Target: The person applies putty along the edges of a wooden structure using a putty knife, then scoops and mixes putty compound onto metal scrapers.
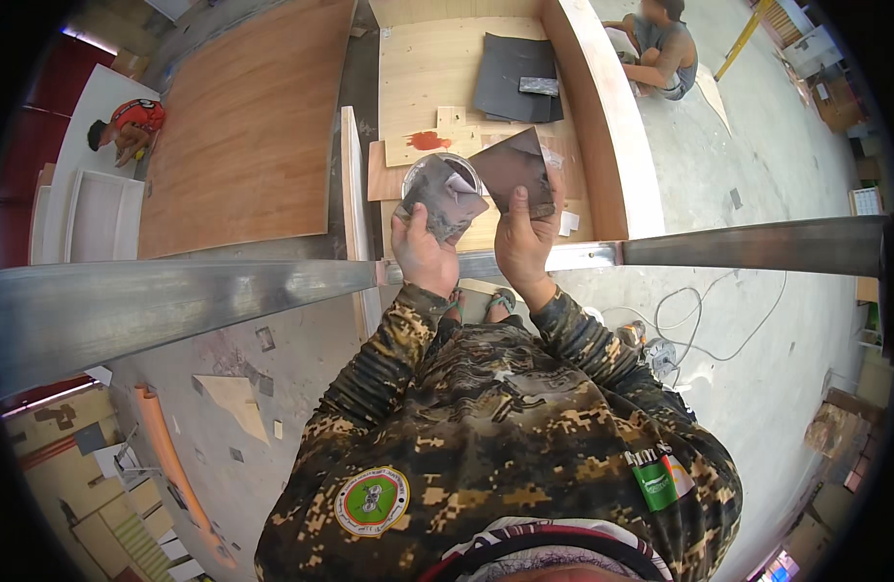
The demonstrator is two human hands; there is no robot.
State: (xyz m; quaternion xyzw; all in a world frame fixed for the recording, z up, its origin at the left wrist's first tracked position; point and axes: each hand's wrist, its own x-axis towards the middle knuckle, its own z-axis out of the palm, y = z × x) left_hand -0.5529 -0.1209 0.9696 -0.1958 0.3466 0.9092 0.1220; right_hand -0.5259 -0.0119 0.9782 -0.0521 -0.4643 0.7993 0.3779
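My left hand (425, 250) is closed on a worn, creased grey piece of sandpaper (433, 194), its thumb on the near edge. Beside it, my right hand (526, 241) grips a brownish, squarish piece of sandpaper (511, 163), thumb on the face and fingers behind. The two pieces are close together at their inner corners. Partly hidden beneath the left piece is a round container (409, 176) with a pale rim. Dark sheets (505, 70), apparently sandpaper, lie farther off in the wooden box (602, 107), topped by a small grey piece (539, 85).
A metal bar (224, 296) crosses in front of me. Beyond it, a scrap board (398, 147) bears an orange-red stain. A large wooden panel (248, 126) stands left. A power tool (660, 357) and cable (699, 315) lie on the floor at right. Two people crouch farther away.
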